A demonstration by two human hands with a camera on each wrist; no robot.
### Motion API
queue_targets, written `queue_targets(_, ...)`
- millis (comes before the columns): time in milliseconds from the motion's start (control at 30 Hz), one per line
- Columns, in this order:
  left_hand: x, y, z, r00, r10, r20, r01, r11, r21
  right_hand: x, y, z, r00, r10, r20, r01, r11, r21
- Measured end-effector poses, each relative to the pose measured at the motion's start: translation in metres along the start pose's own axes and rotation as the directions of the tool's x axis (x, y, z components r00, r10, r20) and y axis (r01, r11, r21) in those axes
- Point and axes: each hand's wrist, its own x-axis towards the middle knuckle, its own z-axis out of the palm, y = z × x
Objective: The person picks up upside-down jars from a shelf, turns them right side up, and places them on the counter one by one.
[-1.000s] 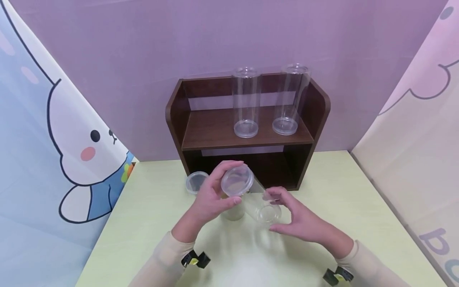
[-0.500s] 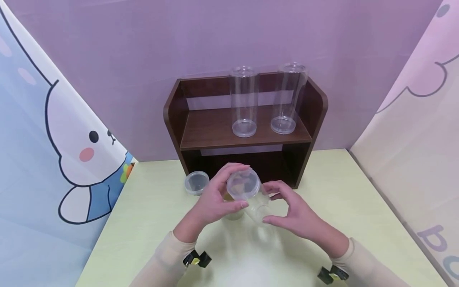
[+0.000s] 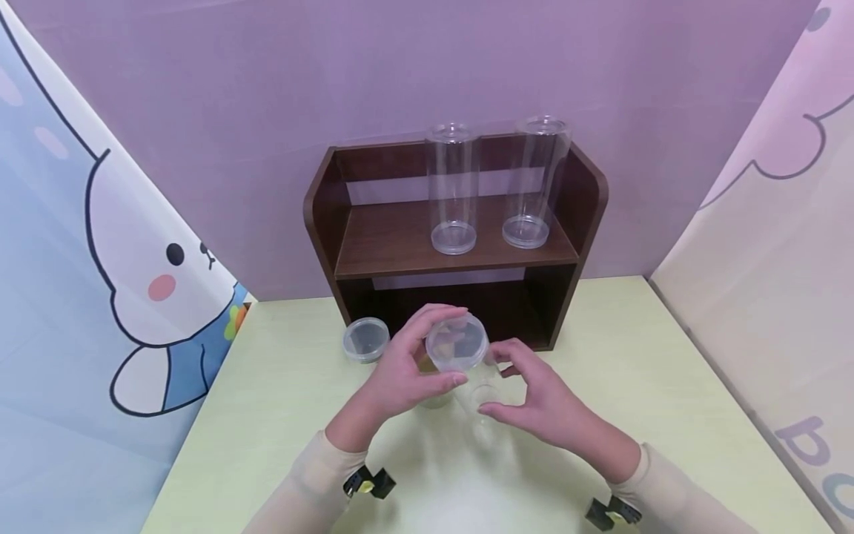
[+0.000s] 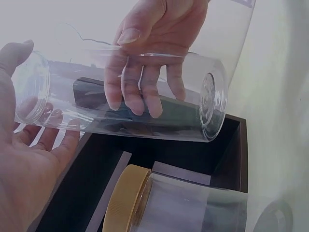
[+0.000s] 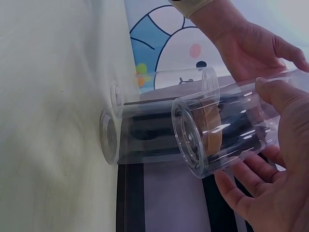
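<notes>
A clear plastic jar [image 3: 482, 393] is held tilted between both hands above the table, its lidded end up and its base lower. My left hand [image 3: 403, 374] grips it round the clear lid [image 3: 457, 345], thumb on one side and fingers on the other. Lower down, my right hand [image 3: 537, 397] holds the jar's body, with the thumb above and the fingers underneath in the right wrist view. Behind it stands a clear jar with a gold lid [image 4: 128, 198], mostly hidden by the held jar and left hand in the head view. Another clear-lidded jar [image 3: 366, 340] stands left of it.
A dark brown two-tier shelf [image 3: 383, 237] stands at the back of the pale table [image 3: 667, 386]. Two tall clear jars [image 3: 454, 185] are upright on its upper tier, towards the right. Printed cloths hang at both sides, with a purple cloth [image 3: 267, 89] behind.
My right hand has moved left, bringing the jar's base with it. The lid end, in my left hand, has shifted slightly right, so the jar points more towards the head camera.
</notes>
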Motion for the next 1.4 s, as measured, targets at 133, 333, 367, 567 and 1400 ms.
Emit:
queue_targets(133,0.0,0.0,0.001,1.0,0.003,0.001,-0.003,1.0,-0.001,0.0,0.0,0.001,1.0,0.008,0.002,-0.008,1.0,0.006)
queue_targets(333,0.001,-0.002,0.001,1.0,0.002,0.013,-0.002,1.0,0.004,-0.001,0.0,0.003,1.0,-0.004,-0.006,0.004,1.0,0.0)
queue_targets(367,0.001,-0.001,0.001,1.0,0.0,0.013,0.0,1.0,0.006,-0.001,0.0,0.003,1.0,-0.004,-0.006,0.004,1.0,0.003)
queue_targets(567,0.001,0.0,0.001,1.0,-0.013,0.011,0.013,1.0,0.015,-0.001,-0.001,0.004,1.0,-0.015,-0.018,0.016,1.0,0.022)
queue_targets(1400,-0.016,0.004,-0.031,0.998,0.065,0.008,-0.066,0.977,0.202,-0.008,0.01,0.001,0.997,0.023,-0.068,-0.019,0.998,0.056)
